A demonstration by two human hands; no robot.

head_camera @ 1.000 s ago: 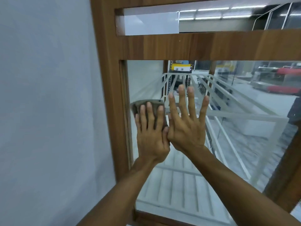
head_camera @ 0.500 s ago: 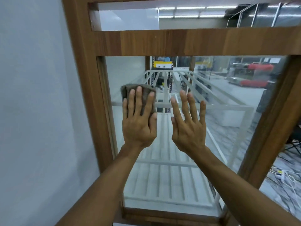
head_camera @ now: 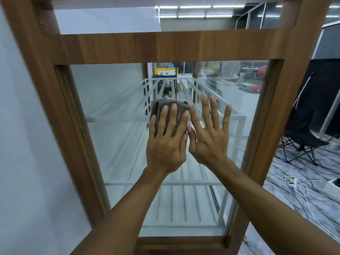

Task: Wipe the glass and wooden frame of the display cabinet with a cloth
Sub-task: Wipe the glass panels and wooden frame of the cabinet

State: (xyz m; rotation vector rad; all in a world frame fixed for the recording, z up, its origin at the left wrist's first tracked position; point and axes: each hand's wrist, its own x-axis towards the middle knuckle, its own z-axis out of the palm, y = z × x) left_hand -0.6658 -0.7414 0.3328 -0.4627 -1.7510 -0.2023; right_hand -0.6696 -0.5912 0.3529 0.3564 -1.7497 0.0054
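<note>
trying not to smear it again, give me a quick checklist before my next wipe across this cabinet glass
1. Is the cloth flat on the glass under the left hand? Ok, straight fingers press it.
2. Is the sweep path to the right free? Not ok, the right hand is spread right beside the cloth.
3. Is bare skin off the glass? Cannot tell whether the right palm touches it.
4. Is the glass already clean? Cannot tell, reflections hide any smears.
5. Is the wooden frame wiped? Cannot tell.
6. Is the footing on the right safe? Not ok, white cables lie close to the frame's right post.
</note>
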